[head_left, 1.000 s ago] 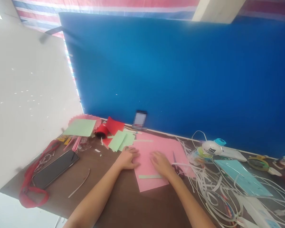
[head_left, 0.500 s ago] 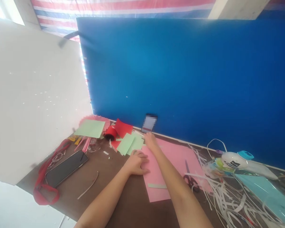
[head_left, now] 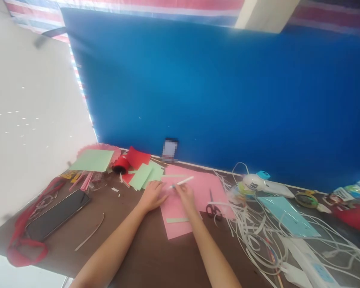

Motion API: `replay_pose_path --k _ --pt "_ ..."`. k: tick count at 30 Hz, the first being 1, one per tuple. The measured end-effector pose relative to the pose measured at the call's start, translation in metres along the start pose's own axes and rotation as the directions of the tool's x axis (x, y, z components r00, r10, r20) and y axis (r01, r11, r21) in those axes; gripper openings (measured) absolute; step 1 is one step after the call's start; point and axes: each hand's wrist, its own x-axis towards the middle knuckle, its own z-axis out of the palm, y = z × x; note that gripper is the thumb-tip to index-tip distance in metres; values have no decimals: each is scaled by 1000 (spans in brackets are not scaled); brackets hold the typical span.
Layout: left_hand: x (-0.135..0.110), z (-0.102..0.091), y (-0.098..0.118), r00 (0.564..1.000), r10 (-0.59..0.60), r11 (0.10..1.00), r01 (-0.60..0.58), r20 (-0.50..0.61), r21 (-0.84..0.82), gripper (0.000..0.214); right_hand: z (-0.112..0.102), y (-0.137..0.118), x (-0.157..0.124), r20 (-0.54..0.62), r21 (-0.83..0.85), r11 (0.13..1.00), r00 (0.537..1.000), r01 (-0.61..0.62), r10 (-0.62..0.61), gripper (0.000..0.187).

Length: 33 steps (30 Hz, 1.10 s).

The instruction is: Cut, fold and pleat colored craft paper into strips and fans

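Observation:
A sheet of pink paper [head_left: 208, 180] lies on the brown table. My left hand [head_left: 151, 196] rests on its left edge, fingers apart and thumb stretched out. Over the sheet, my right hand [head_left: 184, 195] pinches a slim white pen [head_left: 186, 181] with a bluish part near its lower left end. Pale green strips lie on the pink sheet, one near the top and another strip [head_left: 177, 220] near the bottom. Black-handled scissors [head_left: 213, 210] rest on the sheet's right side. Light green paper pieces [head_left: 141, 176] lie just beyond my left hand.
A phone [head_left: 169, 150] leans on the blue panel. A larger phone [head_left: 58, 216] and red ribbon [head_left: 19, 240] lie left, near a red roll [head_left: 121, 164]. On the right are tangled white strips [head_left: 249, 236], a white bottle [head_left: 254, 182], a blue packet [head_left: 289, 216] and a power strip [head_left: 310, 260].
My right hand has drawn back from the sheet's far edge, now with a white pen in it. My left hand stays at the left edge. The view has swung right.

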Motion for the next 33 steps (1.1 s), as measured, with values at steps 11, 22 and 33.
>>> replay_pose_path --k 11,22,33 --pt "0 6 4 986 91 996 -87 138 -36 24 6 9 -29 110 -131 990 993 61 -47 29" --pt "-3 9 5 986 -147 989 149 73 -22 26 -53 -3 -7 -339 -783 622 818 28 -464 40" --pt "-2 11 43 955 -62 996 42 289 76 25 9 -3 -38 118 -28 999 992 37 -34 32"
